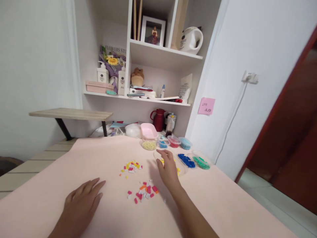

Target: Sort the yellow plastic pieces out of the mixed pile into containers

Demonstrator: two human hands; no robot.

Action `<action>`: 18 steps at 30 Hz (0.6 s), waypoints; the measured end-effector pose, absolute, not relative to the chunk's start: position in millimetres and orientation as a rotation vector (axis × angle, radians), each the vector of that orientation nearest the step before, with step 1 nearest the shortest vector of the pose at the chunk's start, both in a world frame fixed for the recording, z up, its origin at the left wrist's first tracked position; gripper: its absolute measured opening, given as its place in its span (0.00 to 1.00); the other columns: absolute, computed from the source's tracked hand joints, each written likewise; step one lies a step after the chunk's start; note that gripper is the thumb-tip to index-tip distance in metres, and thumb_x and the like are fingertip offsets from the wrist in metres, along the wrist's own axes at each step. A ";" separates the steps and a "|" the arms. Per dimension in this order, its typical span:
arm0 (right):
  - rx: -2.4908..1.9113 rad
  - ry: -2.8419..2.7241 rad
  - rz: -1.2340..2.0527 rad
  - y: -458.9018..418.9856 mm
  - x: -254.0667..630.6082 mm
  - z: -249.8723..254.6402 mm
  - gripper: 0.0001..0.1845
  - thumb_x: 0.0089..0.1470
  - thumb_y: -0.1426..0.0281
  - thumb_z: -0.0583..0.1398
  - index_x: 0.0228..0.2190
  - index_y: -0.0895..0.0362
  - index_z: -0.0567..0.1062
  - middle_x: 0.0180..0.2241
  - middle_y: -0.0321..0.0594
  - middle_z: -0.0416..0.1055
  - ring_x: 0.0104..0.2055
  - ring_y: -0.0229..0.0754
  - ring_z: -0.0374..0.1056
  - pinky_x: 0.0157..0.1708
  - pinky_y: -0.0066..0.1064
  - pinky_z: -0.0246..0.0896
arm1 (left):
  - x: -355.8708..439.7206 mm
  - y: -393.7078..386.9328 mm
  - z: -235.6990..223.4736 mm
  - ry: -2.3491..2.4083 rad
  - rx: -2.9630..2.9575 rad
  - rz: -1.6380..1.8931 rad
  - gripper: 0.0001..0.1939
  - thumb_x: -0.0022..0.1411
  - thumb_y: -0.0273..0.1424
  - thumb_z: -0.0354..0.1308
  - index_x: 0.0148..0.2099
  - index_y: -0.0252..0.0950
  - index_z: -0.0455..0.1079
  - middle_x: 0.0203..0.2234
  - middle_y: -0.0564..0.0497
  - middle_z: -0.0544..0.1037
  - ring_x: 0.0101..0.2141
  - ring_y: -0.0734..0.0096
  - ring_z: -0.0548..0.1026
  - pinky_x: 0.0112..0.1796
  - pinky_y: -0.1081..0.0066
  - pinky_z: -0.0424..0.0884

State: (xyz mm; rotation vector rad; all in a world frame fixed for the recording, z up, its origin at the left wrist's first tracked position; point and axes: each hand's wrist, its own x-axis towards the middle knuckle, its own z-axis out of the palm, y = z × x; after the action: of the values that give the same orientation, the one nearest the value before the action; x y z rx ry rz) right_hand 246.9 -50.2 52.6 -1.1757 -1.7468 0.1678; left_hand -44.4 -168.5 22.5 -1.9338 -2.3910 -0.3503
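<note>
My left hand [81,202] lies palm down on the pink tabletop with its fingers stretched out, holding nothing. My right hand [168,168] hovers over a clear plastic container [182,170] with yellow pieces [178,171] in it; the thumb and index finger are apart and nothing shows between them. The hand hides part of that container. Between my hands lies a loose pile of small pink, white and orange pieces [143,191]. Farther back is a second pile of yellow, white and pink pieces [131,167].
Tubs of dark blue pieces [186,161] and green pieces [201,162] stand right of my right hand. Behind are tubs of pale yellow [149,145], red [174,142] and light blue pieces [185,143], plus a pink box [149,131]. A red jug [158,119] stands under the shelves.
</note>
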 end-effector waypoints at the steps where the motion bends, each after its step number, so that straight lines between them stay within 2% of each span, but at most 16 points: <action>1: -1.116 -1.827 0.258 -54.1 242.1 52.8 0.22 0.58 0.71 0.52 0.54 0.51 0.69 0.49 0.46 0.65 0.47 0.47 0.66 0.50 0.44 0.61 | -43.7 -169.4 23.4 -2.389 -1.941 -0.351 0.25 0.65 0.36 0.40 0.60 0.51 0.65 0.61 0.53 0.66 0.61 0.60 0.60 0.58 0.54 0.52; 4: -0.902 -2.118 0.488 -69.7 226.6 54.8 0.26 0.57 0.72 0.54 0.57 0.49 0.65 0.50 0.43 0.65 0.49 0.45 0.66 0.53 0.40 0.60 | -42.9 -171.9 24.3 -2.383 -1.953 -0.365 0.25 0.65 0.36 0.39 0.61 0.51 0.65 0.62 0.53 0.66 0.61 0.61 0.60 0.58 0.54 0.52; 8: -0.784 -2.406 0.580 -87.4 210.7 55.8 0.33 0.56 0.65 0.59 0.62 0.47 0.59 0.63 0.43 0.53 0.63 0.49 0.52 0.60 0.41 0.50 | -42.2 -174.0 24.5 -2.371 -1.959 -0.396 0.25 0.65 0.36 0.39 0.60 0.50 0.65 0.62 0.52 0.66 0.61 0.61 0.61 0.57 0.54 0.52; 11: -0.790 -2.574 0.494 -89.9 203.8 51.7 0.34 0.58 0.59 0.58 0.63 0.47 0.56 0.66 0.45 0.48 0.65 0.52 0.48 0.61 0.46 0.47 | -40.8 -174.8 25.9 -2.367 -1.960 -0.400 0.25 0.65 0.35 0.40 0.60 0.49 0.66 0.61 0.51 0.66 0.61 0.61 0.61 0.57 0.54 0.52; 18: -0.790 -2.719 0.341 -86.9 195.5 45.6 0.27 0.62 0.57 0.52 0.61 0.47 0.60 0.62 0.42 0.60 0.61 0.52 0.52 0.58 0.47 0.47 | -38.5 -176.2 28.5 -2.379 -1.963 -0.394 0.25 0.65 0.35 0.40 0.60 0.48 0.66 0.61 0.50 0.67 0.61 0.60 0.61 0.57 0.54 0.53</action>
State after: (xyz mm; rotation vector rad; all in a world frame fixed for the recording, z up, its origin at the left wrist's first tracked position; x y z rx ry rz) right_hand 195.5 -86.9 45.6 -0.7899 -2.7192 0.3411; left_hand -38.5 -176.2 28.5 -1.9628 -2.3790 -0.3935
